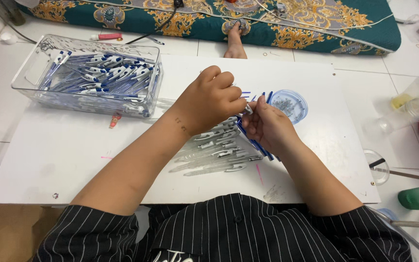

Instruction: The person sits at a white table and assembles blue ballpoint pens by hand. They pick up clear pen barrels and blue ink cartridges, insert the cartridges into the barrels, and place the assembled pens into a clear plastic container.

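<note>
Meanwhile, I am watching both hands working over a white board; the left hand is curling shut around a small pen part, too hidden in the fist to name, while the right hand is pinching a blue pen refill between thumb and fingers; the two are meeting tip to tip just above the grip. Directly beneath the hands, a heap of clear pen barrels is lying fanned on the board, with blue refills running under the right palm. Doing this well, in my judgement, is calling for keeping the pieces in line and pressing gently, not forcing them. Just beyond the right fingers, a round lid of small springs is sitting within easy reach; well off past the left wrist, a clear bin is holding finished blue-and-white pens. Nothing is blocking the hands, though the barrels crowding below could be getting nudged.
</note>
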